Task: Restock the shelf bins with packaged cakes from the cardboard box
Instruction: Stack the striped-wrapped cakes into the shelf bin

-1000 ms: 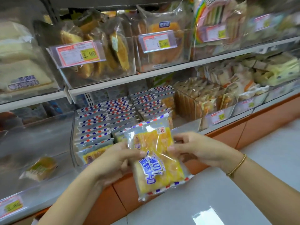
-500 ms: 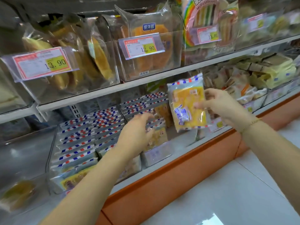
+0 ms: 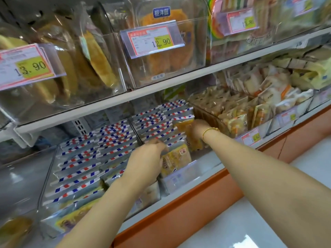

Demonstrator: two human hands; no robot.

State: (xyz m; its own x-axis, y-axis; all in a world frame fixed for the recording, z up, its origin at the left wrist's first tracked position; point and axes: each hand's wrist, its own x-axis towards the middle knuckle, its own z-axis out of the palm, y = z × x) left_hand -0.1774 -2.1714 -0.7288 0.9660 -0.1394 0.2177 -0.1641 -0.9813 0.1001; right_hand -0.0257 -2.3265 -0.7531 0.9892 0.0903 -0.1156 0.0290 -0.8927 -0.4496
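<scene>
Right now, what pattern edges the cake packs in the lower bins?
Red, white and blue stripes on the cake packs; head view.

White shelves [image 3: 143, 92], orange base [image 3: 179, 212] (glossy, seemingly tiled floor [image 3: 268, 221]).

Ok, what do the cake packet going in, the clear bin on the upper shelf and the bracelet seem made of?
The cake packet: thin, glossy plastic film, probably; the yellow cake shows through and it glints.
The bin: rigid clear plastic, perhaps acrylic; see-through walls, straight edges, reflections.
The bracelet: shiny gold-coloured metal, apparently; real gold or not cannot be told.
</scene>
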